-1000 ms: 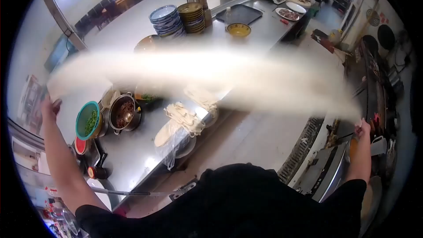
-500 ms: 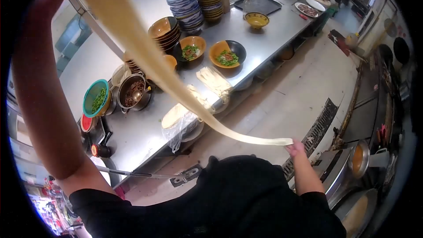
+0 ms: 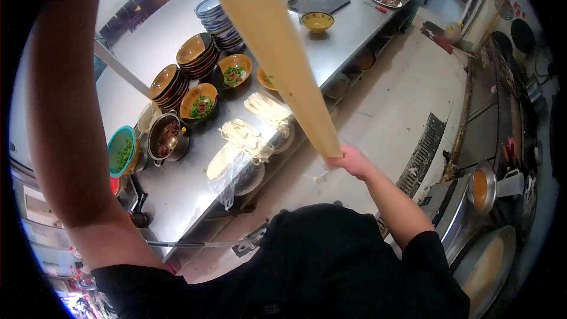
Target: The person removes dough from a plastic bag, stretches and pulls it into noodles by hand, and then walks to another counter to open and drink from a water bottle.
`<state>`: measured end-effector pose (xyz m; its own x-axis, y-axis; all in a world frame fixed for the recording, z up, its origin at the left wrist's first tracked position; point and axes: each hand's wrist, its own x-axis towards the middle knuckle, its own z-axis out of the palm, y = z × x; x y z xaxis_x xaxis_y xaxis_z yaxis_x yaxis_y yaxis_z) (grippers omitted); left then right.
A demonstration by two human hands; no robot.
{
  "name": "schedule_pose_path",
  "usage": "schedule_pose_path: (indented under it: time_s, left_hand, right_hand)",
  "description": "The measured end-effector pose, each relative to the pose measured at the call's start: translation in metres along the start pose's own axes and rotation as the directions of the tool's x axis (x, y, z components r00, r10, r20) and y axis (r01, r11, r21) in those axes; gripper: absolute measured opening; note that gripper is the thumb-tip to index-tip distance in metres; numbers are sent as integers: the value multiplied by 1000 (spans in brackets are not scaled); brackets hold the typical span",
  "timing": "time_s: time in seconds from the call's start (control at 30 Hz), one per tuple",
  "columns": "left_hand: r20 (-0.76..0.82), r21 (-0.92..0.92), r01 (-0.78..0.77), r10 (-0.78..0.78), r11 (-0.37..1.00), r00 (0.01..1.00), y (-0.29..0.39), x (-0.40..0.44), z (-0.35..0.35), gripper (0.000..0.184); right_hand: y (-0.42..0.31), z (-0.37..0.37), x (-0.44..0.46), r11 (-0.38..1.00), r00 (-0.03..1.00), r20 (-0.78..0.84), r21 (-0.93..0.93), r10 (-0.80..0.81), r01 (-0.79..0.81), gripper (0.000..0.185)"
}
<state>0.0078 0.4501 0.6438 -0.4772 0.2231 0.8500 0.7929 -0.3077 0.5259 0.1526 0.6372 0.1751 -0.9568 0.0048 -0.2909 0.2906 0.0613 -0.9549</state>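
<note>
A long, wide strip of pale noodle dough [image 3: 277, 59] runs from the top edge down to my right hand [image 3: 351, 161]. The fingers of that hand are closed around its lower end. My left arm [image 3: 71, 112] reaches up along the left side, and its hand lies beyond the top of the view. Behind the strip, flat dough pieces [image 3: 245, 139] rest at the counter's edge, with a clear plastic bag [image 3: 231, 180] beside them. More folded dough strips [image 3: 269, 110] lie close by. Bowls with chopped greens, such as one brown bowl [image 3: 199, 101], stand farther back.
A steel counter [image 3: 171, 189] stretches diagonally to the back. On it are stacked bowls [image 3: 195, 53], a pot of dark food with a ladle [image 3: 168, 137], a teal basket of greens [image 3: 122, 150] and a black tray [image 3: 322, 0]. At right stand large pans [image 3: 484, 272].
The strip has gone from a slack, sagging curve to a straight, taut line. My right hand has moved up and left. My left hand has left the view, and the camera has turned slightly.
</note>
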Motion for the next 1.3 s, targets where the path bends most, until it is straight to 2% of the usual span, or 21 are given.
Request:
schedule_pose_path:
  time_s: [0.03,0.07,0.1,0.17,0.27,0.3,0.33,0.37,0.4,0.43,0.47,0.5,0.57,0.63,0.77,0.87,0.97,1.03,1.1,1.13,1.3]
  left_hand:
    - [168,448,43,-131,893,977,-11,5,-19,25]
    - [250,800,-9,-319,600,914,-25,5,-35,18]
    - [136,279,465,-514,840,847,-49,-10,-43,27]
    - [282,480,391,-560,785,779,-122,-48,-75,44]
    - [111,709,556,-848,434,519,-170,-137,-39,37]
    - [68,666,624,-866,409,496,-184,-177,-28,33]
    - [103,527,795,-951,300,291,-199,-211,-21,30]
    - [166,413,875,-965,254,201,-213,-248,-17,28]
    - [220,37,996,-973,77,67,-223,-286,-9,27]
    - [320,76,990,-943,119,89,-234,-323,-7,27]
    - [297,-139,990,-955,-22,21,-226,-344,5,31]
    - [171,185,846,-864,501,474,-211,-380,16,26]
    - [269,-64,783,-745,619,611,-174,-386,27,25]
    - [370,211,455,-501,865,782,-131,-349,32,20]
    - [428,191,399,-442,897,788,-111,-316,31,18]
    - [382,445,459,-626,769,679,-103,-295,33,21]
    - [242,475,633,-782,612,574,-126,-299,39,24]
    - [127,452,641,-755,621,643,-129,-313,38,26]
    - [204,518,415,-579,748,790,-116,-327,31,24]
    - [335,564,259,-504,784,796,-111,-333,32,19]
    - [362,462,200,-389,864,847,-121,-351,38,14]
  right_hand:
    - [11,-3,1,997,999,36,72,12,-15,26]
    - [-1,-2,-4,998,999,38,67,16,-19,26]
    - [-25,2,-15,1000,997,75,7,21,-22,25]
    - [-50,5,-24,998,994,108,-50,31,-26,24]
    - [-64,4,-23,948,978,119,291,-170,129,26]
    - [-72,3,-24,948,979,115,291,-170,130,26]
    - [-83,4,-29,936,969,71,283,-237,208,30]
    - [-89,5,-33,920,953,29,272,-300,282,35]
    - [-92,6,-34,921,955,25,272,-297,279,35]
    - [-94,6,-34,890,940,40,338,-339,306,39]
    - [-95,5,-35,854,923,51,402,-380,330,43]
    - [-94,5,-37,854,927,35,402,-374,330,43]
    - [-92,7,-41,795,923,42,524,-382,305,44]
    - [-94,11,-43,776,923,62,566,-379,280,47]
    - [-82,14,-45,745,919,52,603,-392,284,61]
    - [-93,29,-59,692,947,168,718,-272,71,74]
    - [-91,35,-60,699,940,174,710,-294,87,73]
    - [-96,37,-63,670,959,112,736,-262,96,73]
    - [-100,40,-63,632,975,45,767,-219,107,73]
    - [-101,41,-63,621,964,54,774,-259,123,71]
    - [-97,48,-55,703,969,28,694,-244,157,81]
